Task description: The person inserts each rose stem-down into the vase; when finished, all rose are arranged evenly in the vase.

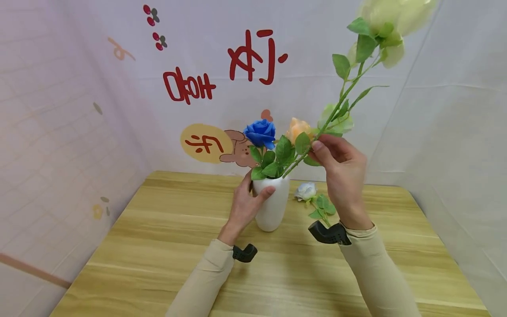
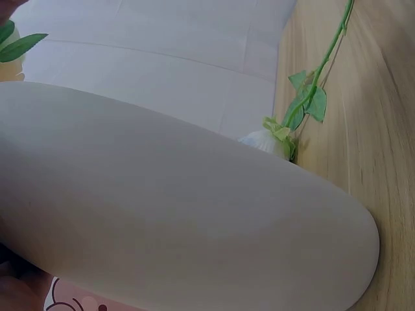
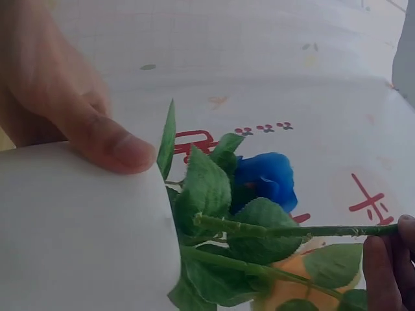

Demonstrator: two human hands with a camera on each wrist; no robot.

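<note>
A white vase (image 1: 273,211) stands upright on the table, its side filling much of the left wrist view. My left hand (image 1: 247,202) grips it near the rim, thumb across the front. Inside it are a blue rose (image 1: 260,133) and a peach rose (image 1: 298,129) with green leaves. Thumb and fingers of my right hand (image 1: 344,174) pinch the green stem of a large cream rose (image 1: 396,22), held slanting up to the right. Its cut stem end (image 3: 202,221) points at the vase mouth, overlapping the leaves in the right wrist view.
A pale blue-white rose (image 1: 306,191) lies on the wooden table (image 1: 166,229) to the right of the vase. A pale green flower (image 1: 336,119) shows behind the held stem. White printed cloth (image 1: 317,88) forms the back and side walls.
</note>
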